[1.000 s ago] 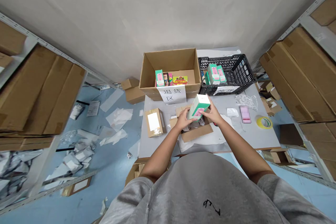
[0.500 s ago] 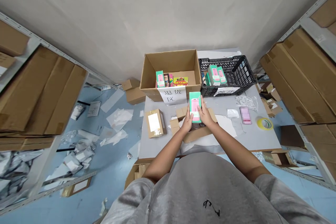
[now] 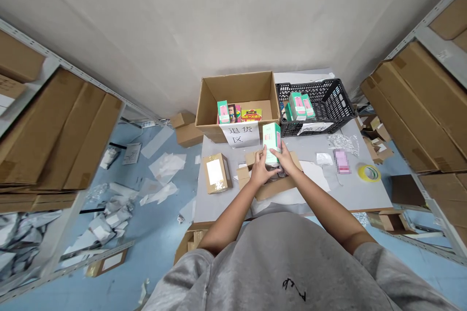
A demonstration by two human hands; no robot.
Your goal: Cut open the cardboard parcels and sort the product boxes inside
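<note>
A green, white and pink product box (image 3: 272, 142) is held up between both hands above an open cardboard carton (image 3: 274, 187) on the table. My left hand (image 3: 260, 169) grips its lower left side, with the thumb stretched below the bottom edge. My right hand (image 3: 286, 159) is closed on its lower right side. The box stands nearly upright, turned so that a white side panel and a green and pink side show. The carton's inside is mostly covered by the hands; something dark shows in it.
Behind stand a large cardboard box (image 3: 237, 81) with colourful packs and a black plastic crate (image 3: 345, 107) with similar green boxes. A taped carton (image 3: 216, 174) sits left. Clear tape (image 3: 369, 173), a pink item (image 3: 342, 161) and bubble wrap (image 3: 344, 144) lie right. Shelves flank both sides.
The product box has been turned about its long axis, from its pink front to a white side panel. My left hand has shifted its grip lower, around the bottom.
</note>
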